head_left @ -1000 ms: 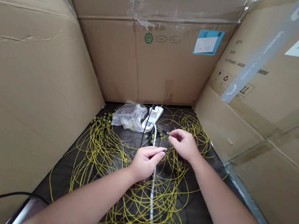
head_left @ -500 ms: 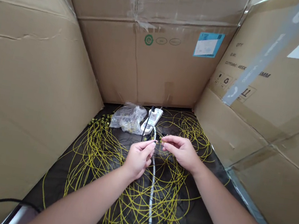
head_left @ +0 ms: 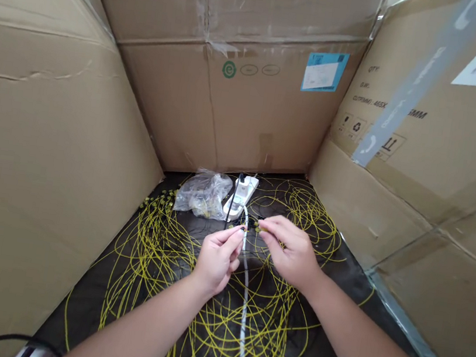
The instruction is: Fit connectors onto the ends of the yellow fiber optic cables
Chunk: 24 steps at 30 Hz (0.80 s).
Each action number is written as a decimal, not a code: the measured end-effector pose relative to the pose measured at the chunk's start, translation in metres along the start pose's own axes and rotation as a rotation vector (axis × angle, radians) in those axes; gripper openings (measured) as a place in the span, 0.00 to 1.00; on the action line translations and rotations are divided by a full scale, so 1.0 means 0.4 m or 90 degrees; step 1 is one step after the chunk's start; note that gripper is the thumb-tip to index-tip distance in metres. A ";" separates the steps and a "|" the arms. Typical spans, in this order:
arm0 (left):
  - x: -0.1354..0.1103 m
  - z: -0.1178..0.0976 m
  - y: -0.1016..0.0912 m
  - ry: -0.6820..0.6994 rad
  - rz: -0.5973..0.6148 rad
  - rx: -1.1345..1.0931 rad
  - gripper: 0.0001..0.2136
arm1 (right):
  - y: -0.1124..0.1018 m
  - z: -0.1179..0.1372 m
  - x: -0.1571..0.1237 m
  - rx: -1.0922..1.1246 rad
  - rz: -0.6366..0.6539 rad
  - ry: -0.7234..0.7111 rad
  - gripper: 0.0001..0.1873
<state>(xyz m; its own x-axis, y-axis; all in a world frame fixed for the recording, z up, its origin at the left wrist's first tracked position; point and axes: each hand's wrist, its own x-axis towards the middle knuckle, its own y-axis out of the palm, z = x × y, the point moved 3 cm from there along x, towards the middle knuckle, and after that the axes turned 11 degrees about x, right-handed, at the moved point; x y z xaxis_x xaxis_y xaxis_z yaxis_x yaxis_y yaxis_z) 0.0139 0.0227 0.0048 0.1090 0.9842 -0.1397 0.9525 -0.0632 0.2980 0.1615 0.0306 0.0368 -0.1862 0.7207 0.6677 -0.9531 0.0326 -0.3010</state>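
Over the middle of the dark table, my left hand (head_left: 218,259) is closed in a pinch, with a small black piece (head_left: 243,228) between thumb and forefinger. Its exact kind is too small to tell. My right hand (head_left: 289,253) faces it a short way to the right, thumb and fingers also pinched together. What it holds, perhaps something small and yellowish at the fingertips, I cannot make out. Thin yellow cables (head_left: 239,326) lie in loose tangled loops below and around both hands. A white cord (head_left: 245,306) runs between the hands towards me.
Beyond my hands lie a white power strip (head_left: 234,206) with a black plug (head_left: 241,178) in it and a crumpled clear plastic bag (head_left: 202,194). More yellow cable bundles (head_left: 156,223) lie left. Large cardboard boxes (head_left: 263,123) wall in the left, back and right.
My fingertips have drawn slightly apart, the left ones shifting a little left. The right hand has turned slightly. The whole view has tilted a little.
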 end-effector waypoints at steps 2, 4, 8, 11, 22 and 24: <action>-0.001 0.000 0.000 -0.001 0.005 -0.004 0.16 | 0.007 0.000 -0.004 0.032 0.012 0.038 0.12; -0.001 0.000 0.000 -0.005 0.009 -0.009 0.17 | 0.012 -0.010 -0.009 0.057 -0.009 0.110 0.12; -0.002 0.001 0.001 -0.013 0.019 -0.012 0.17 | 0.026 -0.030 -0.017 0.115 0.002 0.205 0.06; -0.003 0.000 0.003 -0.014 0.018 -0.010 0.17 | 0.032 -0.033 -0.016 0.149 -0.001 0.220 0.06; -0.004 -0.006 0.005 -0.009 0.008 -0.004 0.14 | 0.034 -0.028 -0.016 0.148 0.001 0.216 0.06; -0.005 -0.006 0.005 -0.009 0.010 -0.005 0.12 | 0.037 -0.025 -0.014 0.154 0.000 0.226 0.05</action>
<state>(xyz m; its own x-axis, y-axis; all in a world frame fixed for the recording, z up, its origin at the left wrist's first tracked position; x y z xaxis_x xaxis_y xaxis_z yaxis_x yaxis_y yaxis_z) 0.0150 0.0209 0.0082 0.1279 0.9805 -0.1490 0.9484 -0.0770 0.3075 0.1509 0.0338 0.0219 -0.1330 0.9155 0.3798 -0.9895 -0.1005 -0.1042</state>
